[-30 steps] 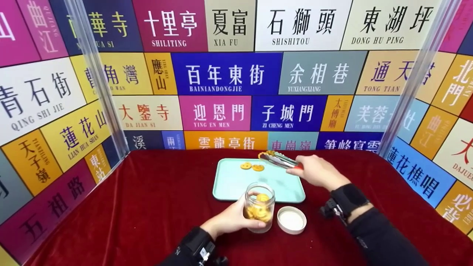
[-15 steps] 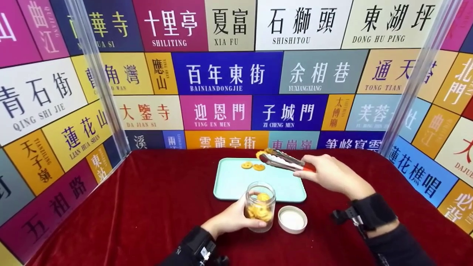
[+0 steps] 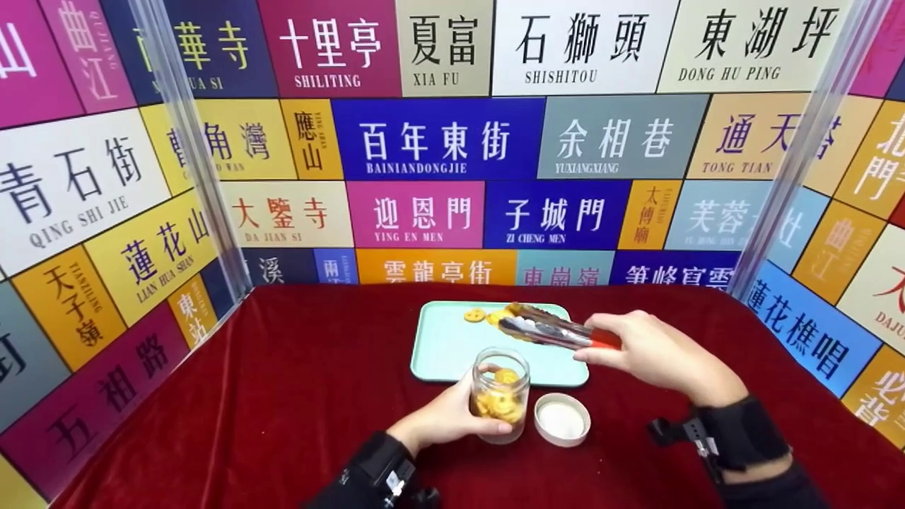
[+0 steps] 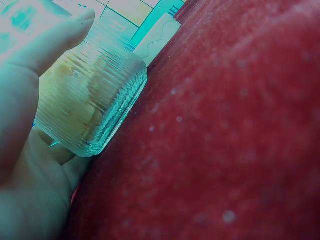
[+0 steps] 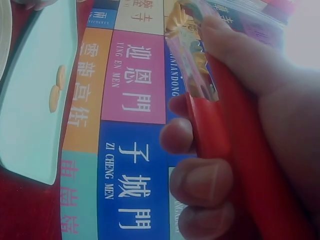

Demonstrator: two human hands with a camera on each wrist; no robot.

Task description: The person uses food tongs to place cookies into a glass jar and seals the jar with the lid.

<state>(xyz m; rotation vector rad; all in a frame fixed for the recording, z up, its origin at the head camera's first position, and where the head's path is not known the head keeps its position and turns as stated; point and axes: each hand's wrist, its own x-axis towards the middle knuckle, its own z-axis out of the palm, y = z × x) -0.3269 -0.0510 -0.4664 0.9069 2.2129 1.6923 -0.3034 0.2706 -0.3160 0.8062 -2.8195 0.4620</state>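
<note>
My left hand (image 3: 452, 417) grips a ribbed glass jar (image 3: 503, 433) with its thumb across the front. Yellow cookies (image 3: 500, 404) fill the lower part of the jar, which stands on the red cloth in the left wrist view. My right hand (image 3: 657, 350) holds metal tongs (image 3: 544, 329) by their red handles (image 5: 240, 135). At the tongs' tips, above the mint tray (image 3: 435, 357), a yellow cookie (image 3: 503, 312) is caught. On the tray lies a cookie (image 3: 474, 315); a second, mostly covered by the tongs in the head view, shows beside it in the right wrist view.
A round pale lid (image 3: 562, 420) lies just right of the jar, near the tray's front edge. Red velvet cloth (image 3: 283, 396) covers the table. Colourful sign panels (image 3: 438, 141) wall in the back and both sides, with clear posts (image 3: 795, 155) at the corners.
My right hand and the tongs have moved right and toward me, and the tips have dropped lower over the tray. My left hand still holds the jar in the same place.
</note>
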